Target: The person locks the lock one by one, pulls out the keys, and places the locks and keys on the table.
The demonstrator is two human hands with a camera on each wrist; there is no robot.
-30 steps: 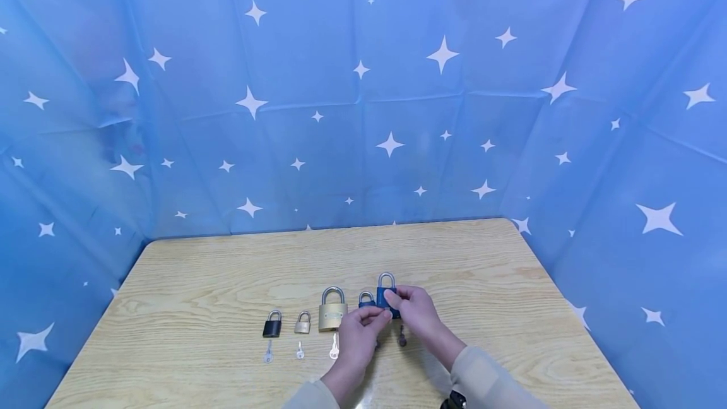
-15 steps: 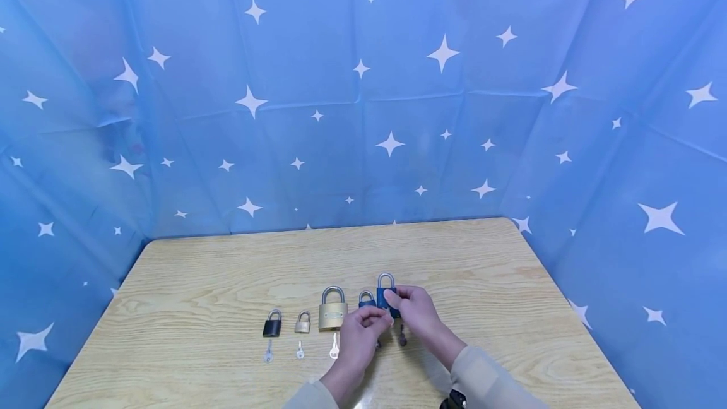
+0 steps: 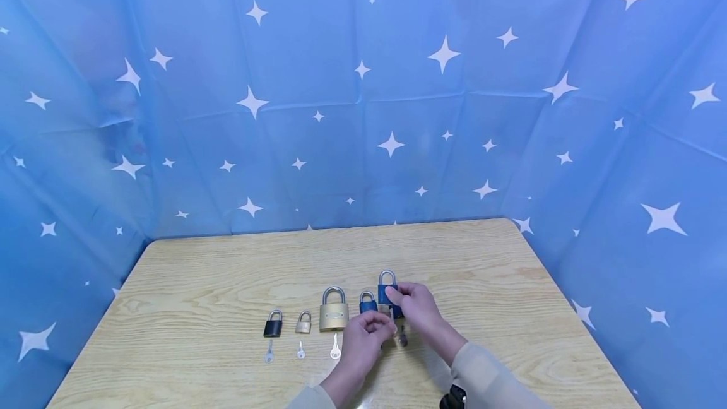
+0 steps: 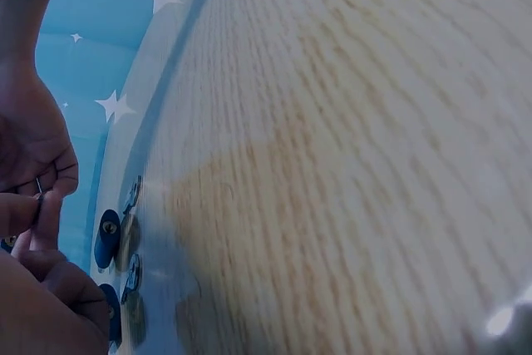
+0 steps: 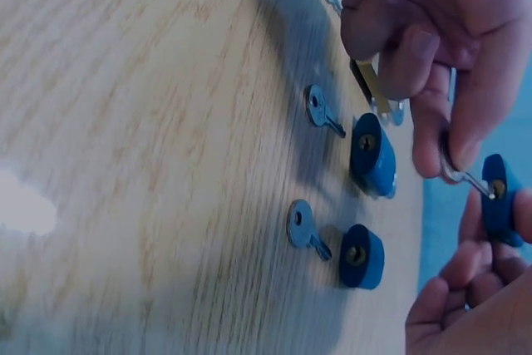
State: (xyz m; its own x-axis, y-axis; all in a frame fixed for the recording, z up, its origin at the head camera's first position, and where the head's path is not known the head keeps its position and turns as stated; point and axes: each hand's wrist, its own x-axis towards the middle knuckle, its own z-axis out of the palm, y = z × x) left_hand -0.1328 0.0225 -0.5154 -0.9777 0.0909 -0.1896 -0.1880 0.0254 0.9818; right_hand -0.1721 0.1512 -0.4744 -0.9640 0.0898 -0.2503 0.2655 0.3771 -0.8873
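Observation:
My right hand (image 3: 421,313) holds a blue padlock (image 3: 386,294) up off the table, shackle upward. My left hand (image 3: 360,341) pinches a small metal key (image 5: 460,174) between thumb and forefinger. In the right wrist view the key's tip is at the padlock's brass keyhole (image 5: 497,189), with most of its blade outside; whether the tip is in, I cannot tell. Two more blue padlocks, one on the left (image 3: 368,302) and one behind the held padlock (image 5: 362,257), stand on the table. A key (image 5: 314,106) and another key (image 5: 301,224) lie before them.
Left of the hands stand a large brass padlock (image 3: 333,317), a small brass padlock (image 3: 303,323) and a black padlock (image 3: 272,327), each with a key in front, on the wood-grain table (image 3: 216,283). A blue star-patterned curtain (image 3: 318,163) surrounds the table's back and sides.
My left hand has drawn slightly down and right, away from the held padlock, and the key now shows between them. The right hand and its padlock have risen very slightly.

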